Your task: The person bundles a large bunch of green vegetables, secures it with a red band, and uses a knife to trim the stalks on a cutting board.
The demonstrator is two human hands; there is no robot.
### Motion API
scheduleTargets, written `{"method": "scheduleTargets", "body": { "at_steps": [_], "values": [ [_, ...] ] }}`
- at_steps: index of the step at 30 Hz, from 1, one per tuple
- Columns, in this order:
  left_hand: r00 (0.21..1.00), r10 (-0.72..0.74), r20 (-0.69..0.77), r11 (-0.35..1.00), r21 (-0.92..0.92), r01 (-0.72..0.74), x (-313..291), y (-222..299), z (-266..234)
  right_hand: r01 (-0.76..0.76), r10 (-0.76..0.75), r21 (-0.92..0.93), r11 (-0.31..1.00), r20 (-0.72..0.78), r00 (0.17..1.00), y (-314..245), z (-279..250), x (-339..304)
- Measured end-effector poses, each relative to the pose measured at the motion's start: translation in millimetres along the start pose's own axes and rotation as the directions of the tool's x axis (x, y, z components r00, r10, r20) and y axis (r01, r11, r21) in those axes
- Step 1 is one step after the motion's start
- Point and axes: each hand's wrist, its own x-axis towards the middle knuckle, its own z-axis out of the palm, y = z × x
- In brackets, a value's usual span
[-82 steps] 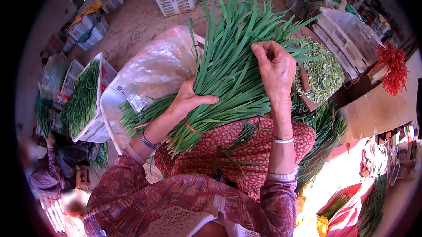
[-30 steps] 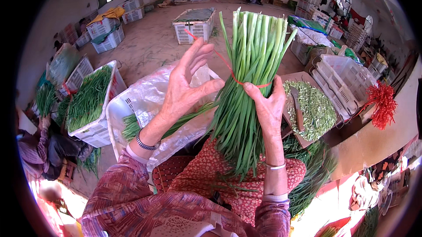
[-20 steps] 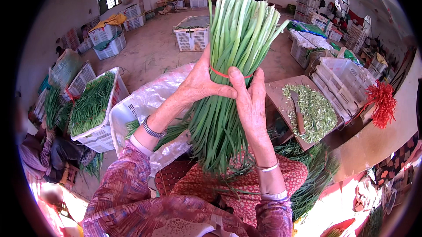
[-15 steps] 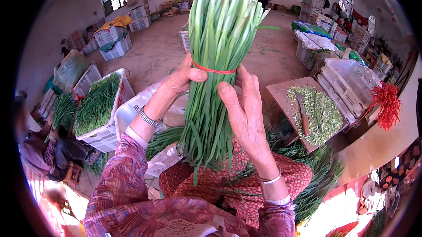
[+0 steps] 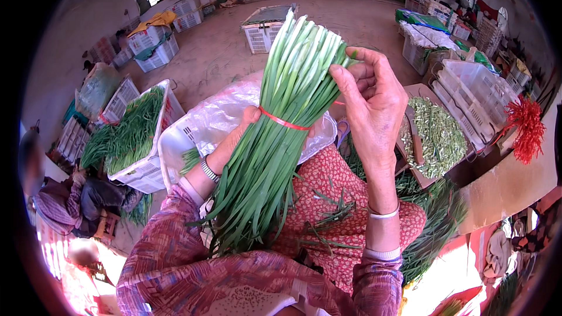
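Observation:
A thick bunch of green chives (image 5: 257, 169) leans in front of me, pale cut ends up and to the right, leaf tips hanging over my lap. A red band (image 5: 285, 120) circles its middle. My left hand (image 5: 241, 134) is closed around the bunch at the band; most of its fingers are hidden behind the leaves. At the upper right edge of the bunch, my right hand (image 5: 374, 99) pinches with thumb and forefinger at a chive leaf (image 5: 352, 54) by the pale ends. The other right fingers are curled.
A white crate (image 5: 175, 146) lined with clear plastic stands before me. On the left, another crate (image 5: 137, 176) holds chives. To the right, a knife (image 5: 415, 140) lies on chopped trimmings (image 5: 439, 137); red ties (image 5: 525, 128) hang beyond. A person (image 5: 58, 199) sits at far left.
The bunch has come lower and tilted, its cut ends now leaning right. My right hand has left the band area and moved up to the bunch's right edge, where it pinches a leaf.

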Motion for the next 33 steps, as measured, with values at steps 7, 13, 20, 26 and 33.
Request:
{"method": "scheduleTargets", "body": {
  "at_steps": [7, 13, 20, 26, 33],
  "values": [
    [0.99, -0.071, -0.12, 0.995, -0.08, 0.062, 0, -14, -4, 0.171, -0.182, -0.261, 0.95, -0.019, 0.983, 20, -6, 1],
    [0.977, -0.061, -0.204, 0.997, -0.051, 0.051, -3, -23, 6, 0.038, -0.044, -0.146, 0.989, -0.038, 0.998, 12, -18, 2],
    [0.925, -0.059, -0.376, 0.996, -0.086, 0.028, -7, -44, 2, 0.026, 0.037, -0.24, 0.97, 0.251, 0.967, 28, -14, -7],
    [1.0, -0.016, 0.013, 0.97, -0.244, 0.019, -1, -54, -15, 0.431, -0.345, -0.616, 0.659, 0.262, 0.901, 45, -12, 5],
    [0.988, 0.082, 0.13, 0.782, -0.623, 0.017, 5, -82, -30, 0.123, -0.057, -0.867, 0.482, 0.109, 0.992, 84, -82, 0]
  ]
}}
